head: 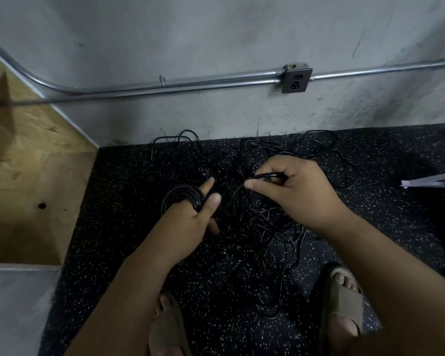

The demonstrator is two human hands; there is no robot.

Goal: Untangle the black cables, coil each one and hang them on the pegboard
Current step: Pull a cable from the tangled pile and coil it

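A tangle of thin black cables [265, 219] lies on the dark speckled floor in front of me, reaching back to the wall. My left hand [190, 222] holds a coil of black cable [176, 199] looped around its fingers. My right hand [296, 188] pinches the free end of a black cable [265, 176] between thumb and fingers; that strand curves down toward the left hand. No pegboard is in view.
A grey concrete wall with metal conduit [165, 84] and an outlet box [296, 78] stands behind the pile. A plywood panel [28, 181] rises at the left. My sandalled feet [344, 301] stand at the bottom. A pale flat object [432, 181] lies at the right edge.
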